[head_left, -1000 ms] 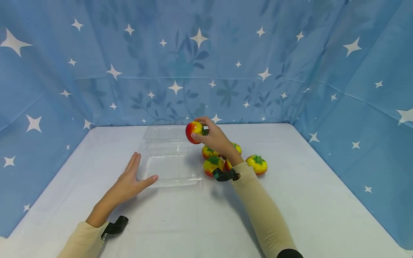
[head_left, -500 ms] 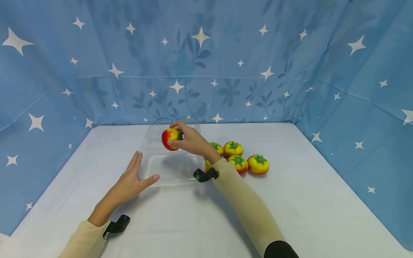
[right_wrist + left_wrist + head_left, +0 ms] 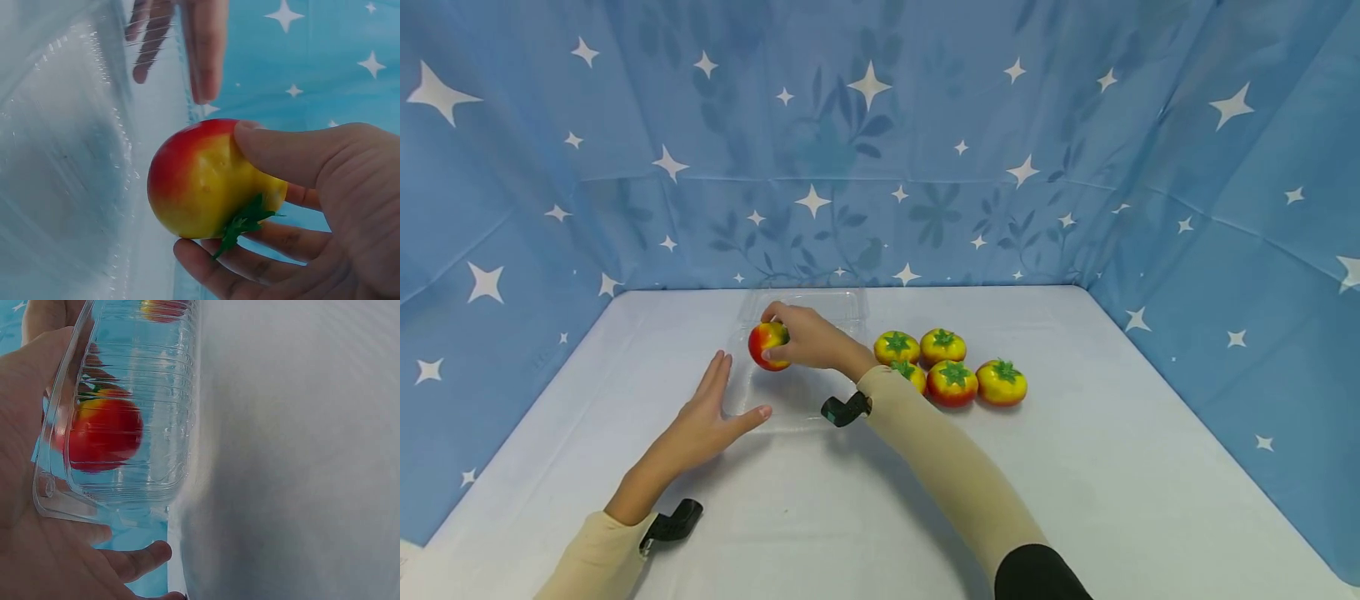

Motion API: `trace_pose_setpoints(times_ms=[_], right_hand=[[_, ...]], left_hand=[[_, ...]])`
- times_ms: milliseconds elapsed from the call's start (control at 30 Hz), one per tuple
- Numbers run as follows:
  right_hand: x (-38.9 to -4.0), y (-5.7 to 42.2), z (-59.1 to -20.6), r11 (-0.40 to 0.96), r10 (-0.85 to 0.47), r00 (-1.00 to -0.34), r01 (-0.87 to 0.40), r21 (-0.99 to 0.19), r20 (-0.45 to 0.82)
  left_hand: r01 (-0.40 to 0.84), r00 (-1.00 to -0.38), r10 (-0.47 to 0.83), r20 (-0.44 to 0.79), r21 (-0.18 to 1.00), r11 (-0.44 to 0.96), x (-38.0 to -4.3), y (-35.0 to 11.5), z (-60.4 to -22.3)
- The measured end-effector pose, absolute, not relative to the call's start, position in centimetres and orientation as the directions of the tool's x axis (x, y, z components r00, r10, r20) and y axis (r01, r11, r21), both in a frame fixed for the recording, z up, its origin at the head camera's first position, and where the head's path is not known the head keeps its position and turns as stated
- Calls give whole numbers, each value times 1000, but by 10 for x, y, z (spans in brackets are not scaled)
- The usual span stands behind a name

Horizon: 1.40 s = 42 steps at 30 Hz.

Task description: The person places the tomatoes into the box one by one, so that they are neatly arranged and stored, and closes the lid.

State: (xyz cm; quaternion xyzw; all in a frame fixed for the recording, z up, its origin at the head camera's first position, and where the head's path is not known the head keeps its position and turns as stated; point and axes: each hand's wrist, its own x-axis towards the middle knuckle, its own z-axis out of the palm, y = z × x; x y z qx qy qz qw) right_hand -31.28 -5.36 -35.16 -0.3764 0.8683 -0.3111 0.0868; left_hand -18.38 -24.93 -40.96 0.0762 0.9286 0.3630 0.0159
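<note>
My right hand [image 3: 812, 337] holds a red-and-yellow tomato [image 3: 766, 346] with a green leafy top, over the left part of a clear plastic clamshell box [image 3: 797, 408]. In the right wrist view, the thumb and fingers grip the tomato [image 3: 194, 181] around its leafy end. My left hand [image 3: 700, 425] is at the box's left side, fingers straight and thumb spread along the near corner. The left wrist view shows the held tomato [image 3: 103, 434] through the ribbed clear wall [image 3: 169, 450]. Whether the tomato touches the box floor cannot be seen.
Several similar tomatoes [image 3: 952, 383] sit in a cluster right of the box. The box's lid [image 3: 835, 302] lies folded back toward the rear. A white cloth [image 3: 1112, 467] covers the table, and a blue star-patterned curtain [image 3: 880, 142] hangs behind it.
My right hand has carried the tomato left and then down, from beside the cluster to over the box's left part. The left hand has stayed in place.
</note>
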Motion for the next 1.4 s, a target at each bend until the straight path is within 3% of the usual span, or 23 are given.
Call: trace_pose_setpoints(times_ms=[533, 1400], right_hand=[[-312, -80, -356, 611, -730, -682, -686, -395, 53], [-306, -71, -357, 630, -714, -700, -642, -436, -1]], left_hand=[[133, -987, 158, 26, 683, 718, -184, -251, -412], [137, -987, 156, 34, 679, 721, -184, -252, -414]])
